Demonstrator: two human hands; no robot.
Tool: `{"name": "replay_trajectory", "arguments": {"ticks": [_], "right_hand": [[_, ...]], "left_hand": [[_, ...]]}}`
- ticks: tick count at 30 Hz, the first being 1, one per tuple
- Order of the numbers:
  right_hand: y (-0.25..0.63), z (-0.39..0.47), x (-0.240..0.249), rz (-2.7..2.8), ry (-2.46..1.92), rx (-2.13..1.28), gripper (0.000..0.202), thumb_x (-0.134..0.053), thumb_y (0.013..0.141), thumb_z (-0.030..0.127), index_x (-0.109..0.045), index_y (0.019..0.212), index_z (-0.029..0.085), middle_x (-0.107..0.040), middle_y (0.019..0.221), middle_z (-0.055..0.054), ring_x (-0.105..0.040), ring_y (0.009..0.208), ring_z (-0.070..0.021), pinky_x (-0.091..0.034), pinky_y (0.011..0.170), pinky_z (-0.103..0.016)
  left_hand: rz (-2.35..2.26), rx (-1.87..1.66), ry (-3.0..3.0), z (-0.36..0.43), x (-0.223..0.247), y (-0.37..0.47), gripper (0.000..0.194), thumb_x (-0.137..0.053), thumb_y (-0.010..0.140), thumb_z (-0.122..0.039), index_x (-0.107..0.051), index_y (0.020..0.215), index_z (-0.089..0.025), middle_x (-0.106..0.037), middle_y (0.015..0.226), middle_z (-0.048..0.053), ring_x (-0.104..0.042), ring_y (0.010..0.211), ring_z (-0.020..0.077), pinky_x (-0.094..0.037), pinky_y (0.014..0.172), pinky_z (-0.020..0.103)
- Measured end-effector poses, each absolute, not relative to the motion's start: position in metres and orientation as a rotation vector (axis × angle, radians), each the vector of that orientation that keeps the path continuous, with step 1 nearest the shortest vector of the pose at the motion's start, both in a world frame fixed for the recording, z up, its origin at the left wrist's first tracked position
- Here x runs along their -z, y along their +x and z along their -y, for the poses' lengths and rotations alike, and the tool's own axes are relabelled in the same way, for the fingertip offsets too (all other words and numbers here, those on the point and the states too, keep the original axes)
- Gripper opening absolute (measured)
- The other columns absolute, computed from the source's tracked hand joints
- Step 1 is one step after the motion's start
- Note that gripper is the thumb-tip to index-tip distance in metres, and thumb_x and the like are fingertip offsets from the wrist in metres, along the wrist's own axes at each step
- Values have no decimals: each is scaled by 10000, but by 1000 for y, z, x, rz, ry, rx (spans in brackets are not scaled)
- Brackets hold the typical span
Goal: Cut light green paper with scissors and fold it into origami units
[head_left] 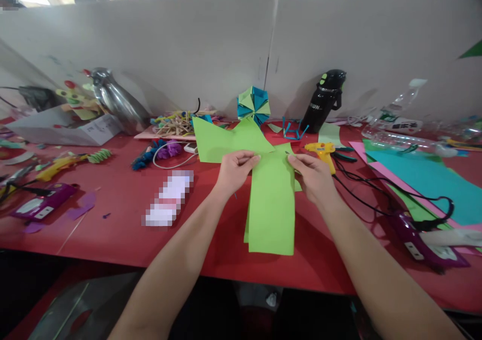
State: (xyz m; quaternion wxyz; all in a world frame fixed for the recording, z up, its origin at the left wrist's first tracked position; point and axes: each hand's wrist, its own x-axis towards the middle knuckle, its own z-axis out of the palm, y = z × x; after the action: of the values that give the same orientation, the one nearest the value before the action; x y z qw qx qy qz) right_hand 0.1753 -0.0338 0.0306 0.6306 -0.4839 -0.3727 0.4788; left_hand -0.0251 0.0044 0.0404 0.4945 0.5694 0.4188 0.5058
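Note:
A folded light-green paper strip (pixel 271 209) hangs toward the front edge of the red table (pixel 124 179). At its top left corner, my left hand (pixel 238 169) pinches the paper between thumb and fingers. My right hand (pixel 311 174) grips the top right corner the same way, and a small dark tip shows at its fingers. Behind the strip lies a wider sheet of the same green (pixel 218 141) with pointed corners. Just right of my right hand is a yellow glue gun (pixel 323 151).
Farther back stand a blue-green paper ball (pixel 253 105), a black bottle (pixel 322 104) and a steel jug (pixel 118 101). A phone (pixel 169 198) lies at left. Coloured sheets (pixel 433 174), a black cable and a purple power strip (pixel 425 244) are at right.

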Motion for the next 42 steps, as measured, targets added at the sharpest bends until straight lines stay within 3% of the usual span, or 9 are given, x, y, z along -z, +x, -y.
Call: {"name": "replay_trajectory", "arguments": {"ticks": [7, 15, 20, 23, 26, 30, 35, 37, 42], "right_hand": [[175, 32, -30, 794, -1048, -1041, 193, -853, 715, 413, -772, 742, 240, -711, 734, 7, -623, 643, -143, -518, 615, -297], [176, 25, -25, 764, -1036, -878, 239, -895, 640, 386, -799, 791, 226, -749, 724, -3, -660, 650, -165, -548, 644, -325], [174, 30, -30, 736, -1006, -935, 225, -896, 648, 366, -800, 801, 232, -760, 769, -4, -662, 663, -142, -558, 666, -298], [176, 34, -33, 809, -1051, -1152, 274, -902, 641, 406, -788, 798, 213, -759, 782, -21, -665, 657, -145, -565, 657, -298], [180, 36, -33, 974, -1179, -1250, 335, -887, 653, 479, -760, 739, 181, -728, 720, -29, -633, 602, -141, -541, 591, -294], [184, 37, -32, 1130, -1368, -969, 431, -804, 735, 574, -686, 616, 177, -590, 532, 12, -469, 454, -92, -382, 444, -262], [191, 39, -32, 1190, -1179, -1353, 322, -844, 733, 473, -712, 810, 190, -699, 798, -10, -622, 679, -124, -506, 659, -282], [192, 40, -32, 1228, -1162, -1448, 318, -856, 723, 445, -679, 777, 186, -672, 761, 7, -606, 664, -113, -486, 642, -267], [187, 38, -31, 1256, -1265, -1269, 361, -833, 725, 492, -641, 735, 187, -608, 637, 30, -510, 540, -91, -395, 529, -254]], "left_hand": [[-977, -1221, 1366, -4, -40, -24, 356, -850, 700, -462, -740, 866, -167, -771, 823, 48, -687, 703, 161, -553, 650, 272], [-935, -1199, 1270, -2, -41, -21, 388, -879, 660, -468, -733, 827, -150, -752, 760, 38, -669, 649, 136, -557, 646, 264], [-875, -1109, 1141, -2, -41, -22, 372, -896, 635, -437, -711, 783, -150, -749, 753, 48, -686, 650, 155, -573, 643, 290], [-884, -1135, 1137, -4, -41, -24, 367, -895, 630, -429, -694, 771, -156, -741, 741, 39, -680, 644, 150, -571, 640, 287], [-955, -1205, 1307, -7, -39, -28, 341, -862, 671, -437, -696, 781, -160, -730, 726, 29, -659, 630, 141, -549, 620, 269], [-1065, -1244, 1549, -8, -40, -31, 291, -782, 766, -440, -699, 773, -162, -706, 685, 22, -630, 596, 136, -492, 566, 243], [-1069, -1317, 1574, -10, -41, -35, 264, -745, 803, -417, -690, 768, -161, -681, 662, 11, -573, 552, 111, -422, 511, 216], [-1052, -1344, 1566, -12, -41, -37, 251, -739, 809, -405, -689, 767, -163, -674, 656, 9, -563, 544, 108, -411, 506, 214], [-1047, -1416, 1568, -17, -39, -40, 232, -749, 808, -390, -699, 782, -165, -675, 647, 6, -571, 544, 108, -416, 513, 213]]}}
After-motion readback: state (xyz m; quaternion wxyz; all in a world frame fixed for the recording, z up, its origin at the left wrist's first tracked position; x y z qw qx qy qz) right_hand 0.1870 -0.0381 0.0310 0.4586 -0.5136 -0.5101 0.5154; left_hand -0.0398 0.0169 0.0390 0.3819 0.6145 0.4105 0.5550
